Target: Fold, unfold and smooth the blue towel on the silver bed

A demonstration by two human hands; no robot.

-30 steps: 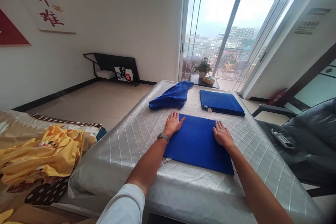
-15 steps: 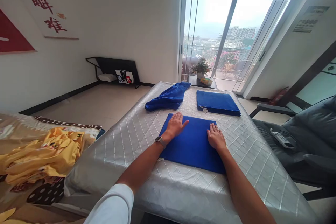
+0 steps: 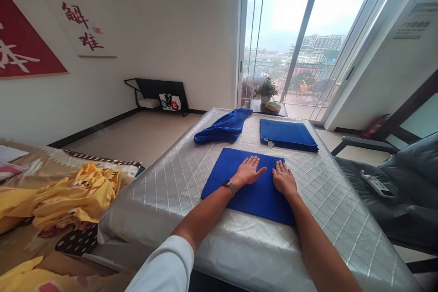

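A blue cloth folded into a flat rectangle [image 3: 226, 169] lies on the silver quilted mattress [image 3: 171, 182], in front of me. My left hand [image 3: 249, 171], with a watch on its wrist, rests flat on the middle of this cloth, fingers stretched out. Along its right edge my right hand [image 3: 284, 178] also lies flat, fingers extended. Farther back on the right sits a stack of folded blue cloths [image 3: 288, 134], with a white tag at its front. A crumpled blue cloth [image 3: 224, 127] lies loosely at the far left of the mattress.
Yellow clothing [image 3: 82, 191] is heaped on a patterned bed to the left. A dark armchair [image 3: 379, 159] holding a power strip [image 3: 378, 186] stands at right. Beyond the mattress, a small table [image 3: 256, 108] with a potted plant [image 3: 267, 89] stands before the sliding glass door.
My left hand has slid right across the folded cloth, from its left part to its middle. The right hand remains at the right edge. The view has turned slightly left.
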